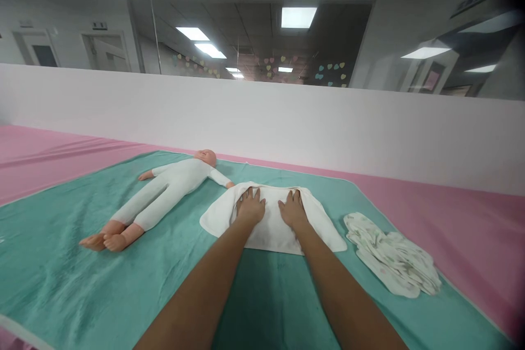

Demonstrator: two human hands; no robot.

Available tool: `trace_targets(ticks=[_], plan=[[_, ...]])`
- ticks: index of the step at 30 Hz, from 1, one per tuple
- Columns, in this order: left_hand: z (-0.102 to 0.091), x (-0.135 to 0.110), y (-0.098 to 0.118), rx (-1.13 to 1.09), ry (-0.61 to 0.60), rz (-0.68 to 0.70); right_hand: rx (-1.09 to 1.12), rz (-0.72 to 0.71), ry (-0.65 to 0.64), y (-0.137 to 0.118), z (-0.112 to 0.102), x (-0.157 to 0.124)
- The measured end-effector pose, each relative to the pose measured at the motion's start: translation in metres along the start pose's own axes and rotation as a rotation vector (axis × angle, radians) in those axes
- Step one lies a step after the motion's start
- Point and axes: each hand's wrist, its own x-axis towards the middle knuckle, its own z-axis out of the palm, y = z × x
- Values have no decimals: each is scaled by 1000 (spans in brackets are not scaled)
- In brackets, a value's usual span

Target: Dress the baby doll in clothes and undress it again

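A white cloth (273,232) lies spread in front of me on a green sheet (172,284). My left hand (251,208) rests on the cloth left of its middle, fingers apart and pointing away from me. To the right, my right hand (293,209) lies on the same cloth in a like pose, fingers spread. Folds of the cloth's far edge partly cover the outer fingers of both hands. Left of the cloth, a baby doll (172,180) in a white suit lies on its back, one hand touching or close to the cloth's far left corner.
A crumpled white patterned cloth (391,254) lies at the right on the green sheet's edge. Pink covering (471,229) shows beneath the sheet on both sides. A low white wall (262,120) runs along the back, with glass above it.
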Motion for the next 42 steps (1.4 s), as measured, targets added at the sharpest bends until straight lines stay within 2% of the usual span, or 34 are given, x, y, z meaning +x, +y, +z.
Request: trace_targets(ticks=[10,18,26,32,42], plan=[[1,2,-1,14,-39,-14,36,46,-119,0,2,5],[1,-2,0,34,157,34,8,114,-80,-3,-2,8],[2,1,-2,23,78,0,-156,-40,-84,-10,0,18],[3,3,1,27,66,-14,-204,-73,-70,-13,1,21],[6,12,-2,29,-20,-37,-142,8,-38,-8,2,20]])
